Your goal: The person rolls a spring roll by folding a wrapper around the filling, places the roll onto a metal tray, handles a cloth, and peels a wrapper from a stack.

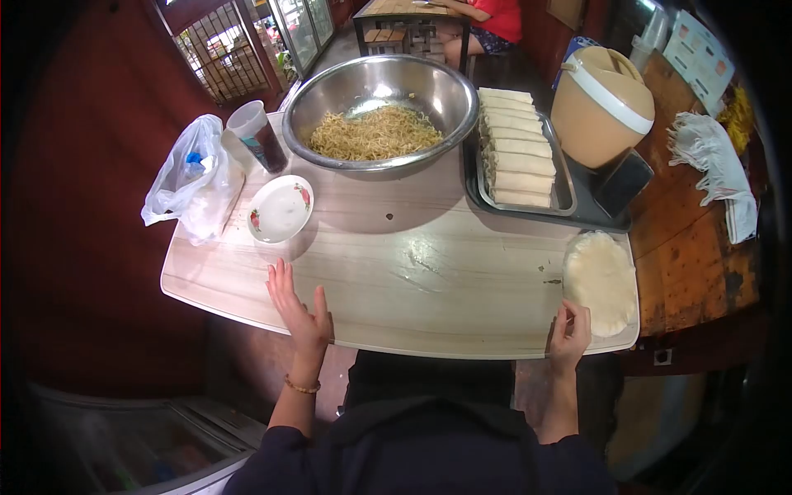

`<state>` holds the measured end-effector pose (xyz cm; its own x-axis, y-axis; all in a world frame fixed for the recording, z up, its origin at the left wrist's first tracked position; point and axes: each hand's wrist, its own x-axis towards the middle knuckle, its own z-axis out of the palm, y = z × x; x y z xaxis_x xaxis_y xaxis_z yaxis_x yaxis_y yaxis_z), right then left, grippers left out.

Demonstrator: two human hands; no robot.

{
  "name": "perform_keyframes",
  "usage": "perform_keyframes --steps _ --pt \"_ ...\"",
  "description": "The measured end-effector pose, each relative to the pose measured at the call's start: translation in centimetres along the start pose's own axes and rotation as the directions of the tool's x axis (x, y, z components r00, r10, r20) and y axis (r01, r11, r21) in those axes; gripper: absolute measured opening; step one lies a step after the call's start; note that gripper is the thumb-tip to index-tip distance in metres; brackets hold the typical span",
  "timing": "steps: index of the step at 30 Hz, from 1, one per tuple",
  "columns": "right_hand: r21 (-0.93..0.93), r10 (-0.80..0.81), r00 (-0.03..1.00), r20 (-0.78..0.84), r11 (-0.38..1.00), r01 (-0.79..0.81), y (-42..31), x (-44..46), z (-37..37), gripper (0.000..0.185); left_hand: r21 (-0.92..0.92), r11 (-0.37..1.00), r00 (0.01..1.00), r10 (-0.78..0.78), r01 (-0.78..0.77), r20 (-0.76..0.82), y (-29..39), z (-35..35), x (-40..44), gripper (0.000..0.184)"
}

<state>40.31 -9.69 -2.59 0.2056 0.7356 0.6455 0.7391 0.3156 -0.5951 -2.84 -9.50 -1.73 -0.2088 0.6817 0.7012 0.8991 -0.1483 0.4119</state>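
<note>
Over the front left part of the table, my left hand (299, 312) is held open with its fingers spread and nothing in it. Ahead of it stands a white bowl (280, 209) with red flower patterns. At the right front corner lies a stack of thin round pale wrappers (601, 280). My right hand (571, 333) is closed in a pinch at the lower left edge of this stack, with the fingertips on a wrapper. Rolled spring rolls (520, 157) lie in a row on a metal tray (566, 186). A large steel bowl (458, 99) holds a shredded, noodle-like filling (375, 134).
A plastic bag (198, 177) and a cup of dark drink (262, 144) stand at the left. Behind the wrappers are a tan cooler jug (598, 111) and a dark phone-like slab (623, 183). A person in red (497, 21) sits at a far table.
</note>
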Motion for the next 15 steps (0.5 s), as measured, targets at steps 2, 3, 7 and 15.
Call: perform_keyframes --steps 2,3,7,15 --pt "0.0 0.024 1.0 0.008 1.0 -0.024 -0.24 0.14 0.05 0.01 -0.008 1.0 1.0 -0.006 0.006 0.0 -0.09 0.04 0.0 0.063" --pt "0.0 0.024 1.0 0.008 1.0 -0.024 -0.16 0.13 0.07 0.01 -0.016 1.0 1.0 -0.011 0.011 -0.002 -0.13 0.07 0.01 0.062" --pt "0.005 0.056 0.998 0.021 0.998 -0.056 -0.08 0.13 0.09 0.008 -0.039 0.999 1.0 -0.029 0.029 0.005 -0.12 0.03 -0.07 0.061" --pt "0.007 0.023 1.0 0.017 1.0 -0.023 -0.24 0.53 -0.06 0.007 -0.058 0.998 0.999 -0.034 0.036 0.027 0.06 -0.11 -0.06 0.059"
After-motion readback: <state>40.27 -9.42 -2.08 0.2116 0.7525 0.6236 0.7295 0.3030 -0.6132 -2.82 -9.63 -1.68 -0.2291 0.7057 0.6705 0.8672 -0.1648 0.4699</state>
